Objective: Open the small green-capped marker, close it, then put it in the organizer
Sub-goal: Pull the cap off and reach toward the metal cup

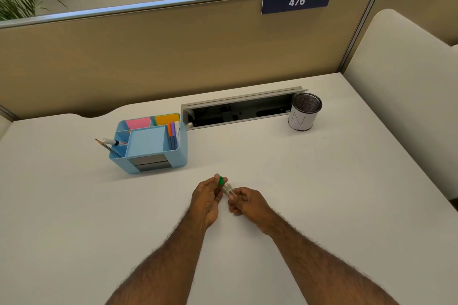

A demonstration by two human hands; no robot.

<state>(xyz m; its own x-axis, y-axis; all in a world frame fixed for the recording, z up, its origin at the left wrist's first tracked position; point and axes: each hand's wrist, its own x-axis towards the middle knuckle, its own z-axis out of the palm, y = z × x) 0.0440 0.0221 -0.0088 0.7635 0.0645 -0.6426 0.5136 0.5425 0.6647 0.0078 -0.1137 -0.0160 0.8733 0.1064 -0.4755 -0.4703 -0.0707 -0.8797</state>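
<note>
- Over the near middle of the desk (297,181), just off the surface: small marker (228,189) held between both hands, green cap (221,180) apparently seated.
- Left hand (207,202) pinched on the cap; right hand (245,202) curled shut around the pale barrel.
- Probably opening or reclosing; cannot tell which.
- Next: axial pull or push, then a carry to the blue organizer (148,146), well apart, far-left.
- Forearms converging, wrists raised.
</note>
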